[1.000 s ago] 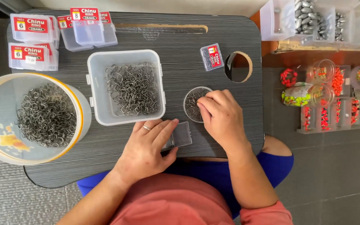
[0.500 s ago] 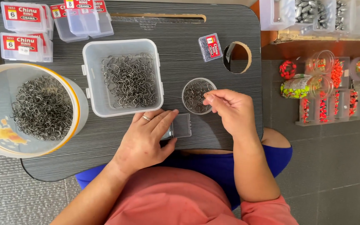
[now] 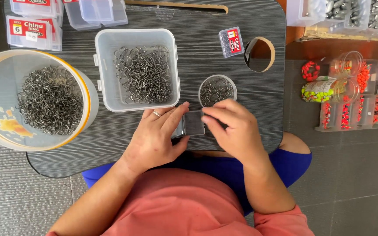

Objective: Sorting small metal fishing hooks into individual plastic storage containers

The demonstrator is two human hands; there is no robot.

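Observation:
My left hand (image 3: 154, 140), with a ring on one finger, holds a small clear plastic box (image 3: 192, 123) steady on the dark striped lap table (image 3: 206, 52). Fingertips of my right hand (image 3: 232, 129) press on the right edge of that box; I cannot tell whether they pinch a hook. Just above my right hand stands a small round clear dish (image 3: 217, 89) holding several metal fish hooks. A square white tub (image 3: 138, 70) full of hooks sits above my left hand.
A large round tub of hooks (image 3: 36, 98) overhangs the table's left side. Stacked small labelled hook boxes (image 3: 31, 30) lie at the far left, one more (image 3: 231, 42) beside a round hole (image 3: 260, 54). Trays of floats and sinkers (image 3: 351, 100) stand on the floor at right.
My right hand left the round dish and came down-left onto the small clear box. My left hand stayed on the box. The view shifted a little.

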